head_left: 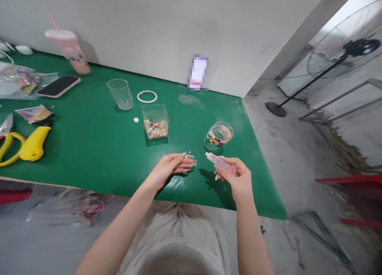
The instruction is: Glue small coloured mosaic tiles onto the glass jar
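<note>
Over the green-topped table, a small white piece was pinched between the thumb and forefinger of the left hand, the remaining fingers stretched out! Opposite, a translucent squeeze tube was gripped in the curled fingers of the right hand, its white tip aimed at the left hand but kept apart from it. Just beyond the tube, a clear glass was seen standing, ringed with coloured tiles. Farther left, a square clear container was part-filled with multicoloured pieces!
</note>
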Demonstrator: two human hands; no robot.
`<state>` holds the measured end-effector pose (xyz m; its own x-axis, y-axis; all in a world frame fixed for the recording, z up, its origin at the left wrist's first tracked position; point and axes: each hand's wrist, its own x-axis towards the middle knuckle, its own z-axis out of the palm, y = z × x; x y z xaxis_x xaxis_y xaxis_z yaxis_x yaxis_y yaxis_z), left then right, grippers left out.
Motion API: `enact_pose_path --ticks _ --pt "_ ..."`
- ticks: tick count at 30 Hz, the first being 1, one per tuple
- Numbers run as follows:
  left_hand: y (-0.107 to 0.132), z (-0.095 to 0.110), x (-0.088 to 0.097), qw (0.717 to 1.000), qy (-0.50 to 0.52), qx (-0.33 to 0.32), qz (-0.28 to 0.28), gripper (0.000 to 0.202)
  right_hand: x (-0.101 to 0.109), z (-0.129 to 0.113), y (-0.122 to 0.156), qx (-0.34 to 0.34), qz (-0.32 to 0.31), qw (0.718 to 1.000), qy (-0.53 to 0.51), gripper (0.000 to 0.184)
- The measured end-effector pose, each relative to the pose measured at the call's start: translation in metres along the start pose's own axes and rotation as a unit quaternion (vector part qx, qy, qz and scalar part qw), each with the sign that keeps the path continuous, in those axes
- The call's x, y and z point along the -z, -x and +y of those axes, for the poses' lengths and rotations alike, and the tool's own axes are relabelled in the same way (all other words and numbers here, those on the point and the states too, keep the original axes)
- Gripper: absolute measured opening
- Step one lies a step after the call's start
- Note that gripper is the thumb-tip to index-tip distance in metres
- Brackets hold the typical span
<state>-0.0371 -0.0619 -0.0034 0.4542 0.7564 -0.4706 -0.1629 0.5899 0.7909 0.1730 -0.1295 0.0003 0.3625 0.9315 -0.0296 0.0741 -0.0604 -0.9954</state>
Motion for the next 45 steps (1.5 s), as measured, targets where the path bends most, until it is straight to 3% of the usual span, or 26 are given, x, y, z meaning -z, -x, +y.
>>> enact_pose_path --ticks 3,10,16,24,32,38,45 --pt "0.000 0.001 -0.001 1.000 -0.010 0.003 0.002 0.024 -0.012 -0.012 -0.003 0.007 0.032 0.998 -0.050 0.036" --pt "0.001 0.001 -0.002 1.000 -0.008 -0.007 0.012 0.025 -0.030 -0.023 -0.011 -0.015 0.021 0.986 -0.164 0.031" --pt "0.004 0.005 -0.004 1.000 0.014 -0.006 0.004 0.029 -0.044 -0.025 -0.013 -0.039 -0.003 0.952 -0.303 0.019" --pt "0.002 0.002 0.000 0.995 0.076 0.023 -0.053 0.038 -0.056 -0.020 -0.016 -0.079 -0.126 0.964 -0.219 0.049" --pt "-0.002 0.001 0.002 0.986 0.129 0.047 -0.090 0.047 -0.067 -0.008 -0.025 -0.046 -0.021 0.948 -0.313 0.034" --pt "-0.002 -0.001 0.005 0.978 0.164 0.045 -0.118 0.055 -0.070 -0.003 -0.022 -0.018 0.039 0.974 -0.222 0.030" --pt "-0.004 -0.002 0.008 0.970 0.175 0.042 -0.164 0.070 -0.070 0.004 -0.024 -0.024 0.038 0.982 -0.181 0.030"
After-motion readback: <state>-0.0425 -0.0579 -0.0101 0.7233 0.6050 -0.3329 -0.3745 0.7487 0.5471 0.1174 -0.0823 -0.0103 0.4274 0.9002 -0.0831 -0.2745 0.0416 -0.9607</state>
